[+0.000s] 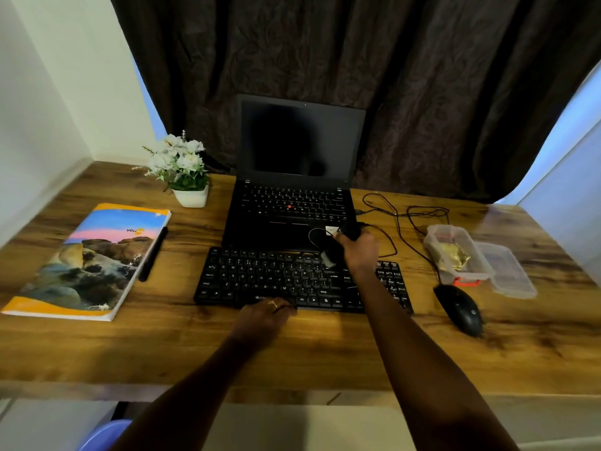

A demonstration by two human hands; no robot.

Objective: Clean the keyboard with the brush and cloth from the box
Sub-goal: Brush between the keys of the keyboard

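A black keyboard [276,279] lies on the wooden desk in front of the laptop. My right hand [359,250] is closed around a black brush [331,252] with a whitish tip, held over the keyboard's upper right keys. My left hand [265,315] rests on the keyboard's front edge near the space bar, fingers curled against it. A clear plastic box [455,255] stands at the right with a yellow cloth [455,255] inside, and its lid [505,271] lies beside it.
An open black laptop [292,203] sits behind the keyboard. A black mouse [460,309] and its cables [403,222] lie to the right. At the left are a notebook [94,258], a pen [153,255] and a potted plant [182,170].
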